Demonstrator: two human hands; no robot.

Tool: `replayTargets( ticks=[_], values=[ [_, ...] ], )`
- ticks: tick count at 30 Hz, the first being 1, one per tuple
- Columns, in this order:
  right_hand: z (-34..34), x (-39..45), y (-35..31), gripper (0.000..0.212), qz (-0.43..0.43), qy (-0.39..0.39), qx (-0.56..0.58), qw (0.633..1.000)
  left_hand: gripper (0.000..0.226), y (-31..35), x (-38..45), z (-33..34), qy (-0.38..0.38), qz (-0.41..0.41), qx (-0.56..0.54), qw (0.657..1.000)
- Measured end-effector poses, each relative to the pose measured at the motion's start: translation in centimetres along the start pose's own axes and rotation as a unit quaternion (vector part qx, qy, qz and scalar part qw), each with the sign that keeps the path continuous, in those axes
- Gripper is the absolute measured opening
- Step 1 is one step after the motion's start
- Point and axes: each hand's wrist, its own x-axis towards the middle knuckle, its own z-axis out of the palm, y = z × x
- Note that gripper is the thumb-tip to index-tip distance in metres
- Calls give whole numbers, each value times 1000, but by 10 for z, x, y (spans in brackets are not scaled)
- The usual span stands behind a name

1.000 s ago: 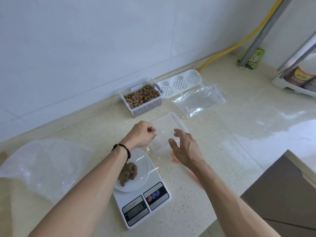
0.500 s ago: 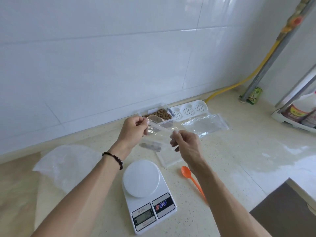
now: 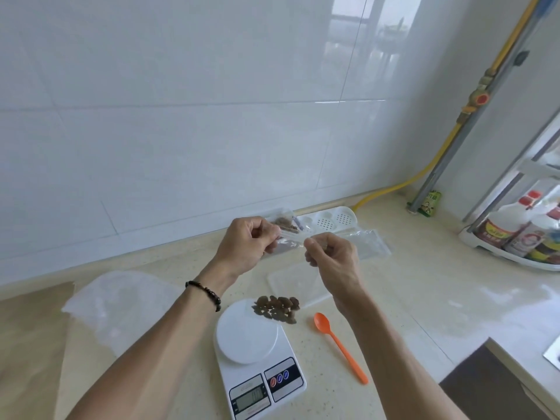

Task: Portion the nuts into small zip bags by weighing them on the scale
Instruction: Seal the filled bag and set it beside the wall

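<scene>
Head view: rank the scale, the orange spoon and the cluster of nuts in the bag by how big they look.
1. Scale, clearly largest.
2. Orange spoon, long but thin.
3. Cluster of nuts, most compact.
The nuts hang in the bag held by both hands, nearer the camera than the counter, so spoon versus nuts is unsure.

Both hands [image 3: 248, 247] [image 3: 335, 257] pinching a clear zip bag [image 3: 291, 244] with nuts [image 3: 277, 309] inside, above the scale [image 3: 257, 356].

Speckled beige countertop [image 3: 424, 283] fills lower frame: white scale [image 3: 257, 356] bottom centre, orange spoon [image 3: 339, 344] right of it, clear plastic bag [image 3: 118, 304] left, perforated white tray [image 3: 330, 221] at wall.
</scene>
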Motion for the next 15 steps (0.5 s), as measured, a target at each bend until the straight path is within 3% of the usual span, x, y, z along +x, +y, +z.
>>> replayTargets(
  ticks=[7, 12, 15],
  values=[
    [-1, -5, -21, 15, 26, -16, 55, 998, 18, 6, -10, -2, -7, 9, -55, 998],
    [-5, -2, -24, 18, -3, -21, -59, 998, 16, 11, -14, -1, -23, 11, -62, 998],
    [-6, -1, -24, 18, 0, -9, -71, 997, 13, 14, -14, -1, -2, 8, -67, 998]
  ],
)
